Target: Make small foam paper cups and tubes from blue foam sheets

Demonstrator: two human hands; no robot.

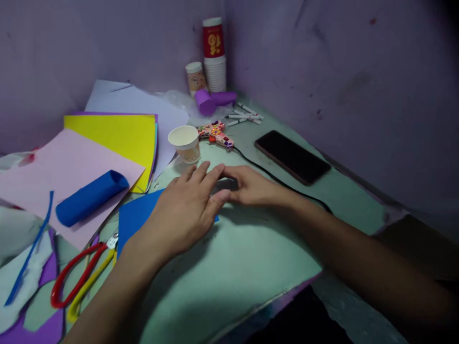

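Blue paper sheet (pixel 138 215), flat, half-covered

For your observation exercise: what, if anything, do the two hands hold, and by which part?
Nothing is clearly held. The left hand lies flat on the blue sheet; the right hand rests beside it.

Dim, purple-tinged light over my table (pixel 251 258), brightest on its pale green middle, soft shadow under my left hand (pixel 186 210) and right hand (pixel 251 186), corners falling to black at right, slight blur throughout, edges stretched by the wide lens.
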